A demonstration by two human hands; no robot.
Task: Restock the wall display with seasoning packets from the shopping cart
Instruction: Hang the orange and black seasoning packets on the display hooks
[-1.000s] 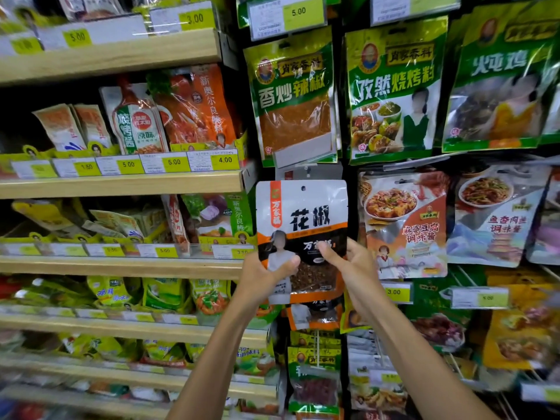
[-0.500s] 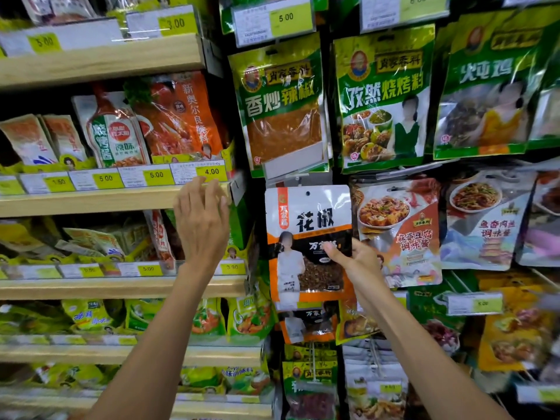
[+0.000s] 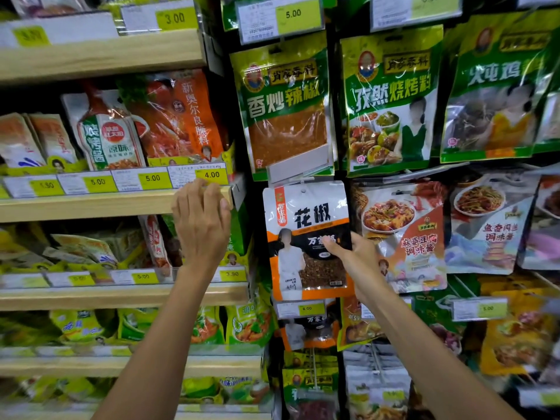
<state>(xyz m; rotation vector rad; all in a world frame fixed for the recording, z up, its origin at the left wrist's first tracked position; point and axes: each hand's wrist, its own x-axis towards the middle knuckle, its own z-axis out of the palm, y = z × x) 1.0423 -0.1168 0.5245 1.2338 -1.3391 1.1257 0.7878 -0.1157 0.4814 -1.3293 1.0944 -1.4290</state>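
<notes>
**Desk:** What fills the frame?

**Photographer:** A dark wall display (image 3: 345,13) hung with rows of glossy seasoning pouches takes the right half. Pale wooden shelves (image 3: 91,204) stocked with smaller sachets run along the left.

**Desk:** Where is the packet being stocked?

**Photographer:** A white, orange and black plastic pepper pouch (image 3: 306,219), with a clear window of dark peppercorns, is held flat against the wall display in its left-most column. It sits directly below a large green pouch (image 3: 285,110) of red chilli powder and just beside a glossy tofu-dish pouch (image 3: 403,234). Its top edge is up at the hook. Whether its hole is on the hook cannot be told.

**Desk:** And the hands?

**Photographer:** The right hand (image 3: 354,259) pinches the pepper pouch at its right edge, about mid-height. The thumb lies across the front and the other fingers are tucked behind. The left hand (image 3: 201,225) is apart from the pouch, up at the wooden shelves. Its fingers are straight and close together, clamped on nothing. Their tips are at a shelf's front edge, just under a yellow price tag (image 3: 212,174) marked 4.00.

**Desk:** Anything smaller?

**Photographer:** A yellow 6.00 tag (image 3: 307,309) sits just below the pepper pouch, with a second pouch of the same design (image 3: 306,331) hanging beneath it.
</notes>
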